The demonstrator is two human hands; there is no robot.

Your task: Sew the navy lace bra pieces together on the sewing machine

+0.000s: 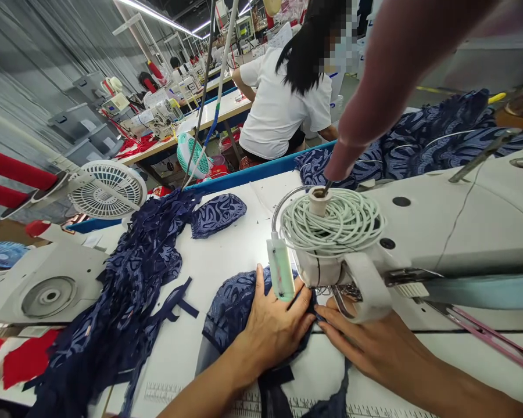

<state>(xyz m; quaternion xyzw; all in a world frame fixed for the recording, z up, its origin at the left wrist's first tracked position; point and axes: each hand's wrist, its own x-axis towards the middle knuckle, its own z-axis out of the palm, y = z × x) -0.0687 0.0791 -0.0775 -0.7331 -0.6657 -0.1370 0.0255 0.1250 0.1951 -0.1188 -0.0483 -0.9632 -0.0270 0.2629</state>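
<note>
Navy lace-patterned fabric piece (229, 302) lies on white tabletop (248, 247), by 1 white sewing mach. (444, 209) w/ pale-green cord coil (348, 217) on it. L hand (274, 328) spread palm-down atop piece; R hand (361, 342) at its edge, can't tell if pinching. 1 navy fabric heap (143, 273) at left; 3+ grey plastic bins (76, 122) in bkgd, contents hidden.

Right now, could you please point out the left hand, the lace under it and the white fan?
Left hand (273, 326): head view, its back.
Lace (232, 303): head view, its patterned part.
White fan (108, 189): head view, its grille.
</note>
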